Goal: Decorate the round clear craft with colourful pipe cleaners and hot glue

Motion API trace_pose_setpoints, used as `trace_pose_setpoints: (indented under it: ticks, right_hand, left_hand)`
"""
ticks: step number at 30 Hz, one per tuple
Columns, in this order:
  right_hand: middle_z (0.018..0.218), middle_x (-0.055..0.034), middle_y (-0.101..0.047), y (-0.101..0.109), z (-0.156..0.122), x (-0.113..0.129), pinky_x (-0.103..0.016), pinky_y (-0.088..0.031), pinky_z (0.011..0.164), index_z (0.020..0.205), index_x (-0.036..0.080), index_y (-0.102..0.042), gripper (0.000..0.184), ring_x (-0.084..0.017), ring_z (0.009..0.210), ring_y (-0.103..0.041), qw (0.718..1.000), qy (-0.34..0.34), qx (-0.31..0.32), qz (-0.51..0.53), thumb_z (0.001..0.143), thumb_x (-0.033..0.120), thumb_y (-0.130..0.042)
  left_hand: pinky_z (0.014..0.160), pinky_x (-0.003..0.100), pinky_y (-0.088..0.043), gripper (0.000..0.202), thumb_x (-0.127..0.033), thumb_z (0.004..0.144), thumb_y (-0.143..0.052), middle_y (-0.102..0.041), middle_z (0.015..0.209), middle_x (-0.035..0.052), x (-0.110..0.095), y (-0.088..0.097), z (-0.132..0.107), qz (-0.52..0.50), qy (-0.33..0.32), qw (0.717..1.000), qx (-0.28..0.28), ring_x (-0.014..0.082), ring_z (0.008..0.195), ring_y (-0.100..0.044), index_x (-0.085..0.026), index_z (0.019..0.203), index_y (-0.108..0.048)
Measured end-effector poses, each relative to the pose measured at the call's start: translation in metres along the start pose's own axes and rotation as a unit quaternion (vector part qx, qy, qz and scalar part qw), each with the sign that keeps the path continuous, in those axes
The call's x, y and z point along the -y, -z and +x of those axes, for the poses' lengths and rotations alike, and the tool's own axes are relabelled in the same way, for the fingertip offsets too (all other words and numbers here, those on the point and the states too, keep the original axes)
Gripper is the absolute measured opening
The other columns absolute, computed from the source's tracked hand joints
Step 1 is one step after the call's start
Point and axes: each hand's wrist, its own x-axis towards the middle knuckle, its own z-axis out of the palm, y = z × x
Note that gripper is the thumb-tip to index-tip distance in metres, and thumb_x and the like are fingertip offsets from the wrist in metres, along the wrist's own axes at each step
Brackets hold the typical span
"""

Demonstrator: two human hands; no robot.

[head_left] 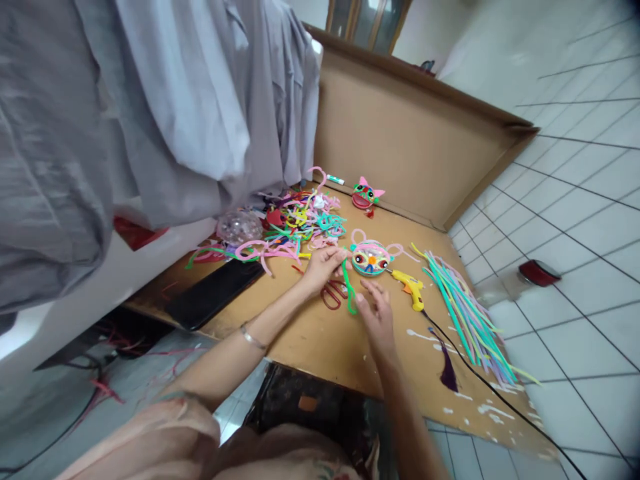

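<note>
A green pipe cleaner (349, 287) hangs from the pinched fingers of my left hand (325, 268), its lower end bent into a small loop. My right hand (376, 312) is beside that lower end, fingers apart and slightly curled; no thing shows in its grasp. Just beyond both hands lies a round decorated face (371, 259) with pink ear loops, large eyes and an orange nose. Red-handled scissors (332, 295) lie beneath my hands, partly covered. The yellow glue gun (410, 287) rests to the right, its nozzle pointing at the face.
Tangled pipe cleaners (300, 220) are heaped at the back left, near a clear ball (240, 227) and a black tray-like object (215, 293). Straight pipe cleaners (465, 313) lie right, near a purple tassel (448, 370) and a black cord (480, 367). A finished-looking face (365, 195) stands behind.
</note>
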Motion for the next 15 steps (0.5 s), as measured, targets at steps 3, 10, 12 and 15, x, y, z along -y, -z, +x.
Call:
trace_pose_setpoints:
  ticks: [3, 10, 12, 15]
  right_hand:
    - [0.101, -0.0075, -0.070, 0.004, -0.009, 0.011, -0.037, -0.045, 0.091, 0.098, 0.021, -0.071, 0.031, -0.023, 0.100, -0.061, 0.998, 0.036, 0.027, -0.052, 0.082, 0.046, -0.061]
    - [0.052, 0.0031, -0.052, 0.005, -0.004, 0.014, -0.025, -0.036, 0.055, 0.068, 0.019, -0.061, 0.036, -0.011, 0.050, -0.044, 0.999, 0.002, -0.035, 0.023, 0.081, 0.052, -0.053]
    - [0.051, 0.0031, -0.052, 0.007, 0.002, 0.014, -0.024, -0.034, 0.053, 0.067, 0.019, -0.060, 0.037, -0.011, 0.049, -0.041, 0.998, -0.005, -0.039, 0.045, 0.079, 0.053, -0.054]
    - [0.052, 0.0025, -0.053, 0.011, 0.009, 0.013, -0.024, -0.033, 0.051, 0.065, 0.019, -0.060, 0.038, -0.010, 0.049, -0.041, 0.998, 0.003, -0.045, 0.052, 0.078, 0.055, -0.055]
  left_hand:
    - [0.043, 0.018, -0.034, 0.049, -0.059, 0.071, -0.070, -0.063, 0.060, 0.0010, 0.003, -0.021, -0.021, 0.044, 0.030, 0.998, 0.029, 0.0057, 0.044, -0.045, -0.013, 0.084, -0.072]
    - [0.056, 0.021, -0.043, 0.063, -0.046, 0.062, -0.081, -0.073, 0.084, 0.0077, 0.000, -0.046, -0.033, 0.003, 0.062, 0.995, 0.082, 0.0105, 0.060, -0.058, -0.014, 0.115, -0.068]
    - [0.055, 0.022, -0.043, 0.055, -0.044, 0.061, -0.082, -0.073, 0.080, 0.0064, -0.001, -0.050, -0.025, 0.012, 0.070, 0.994, 0.088, 0.0114, 0.060, -0.058, -0.014, 0.106, -0.072]
    - [0.052, 0.021, -0.041, 0.039, -0.043, 0.064, -0.080, -0.068, 0.066, 0.0022, 0.001, -0.057, -0.010, 0.036, 0.074, 0.992, 0.100, 0.0110, 0.058, -0.055, -0.014, 0.090, -0.076]
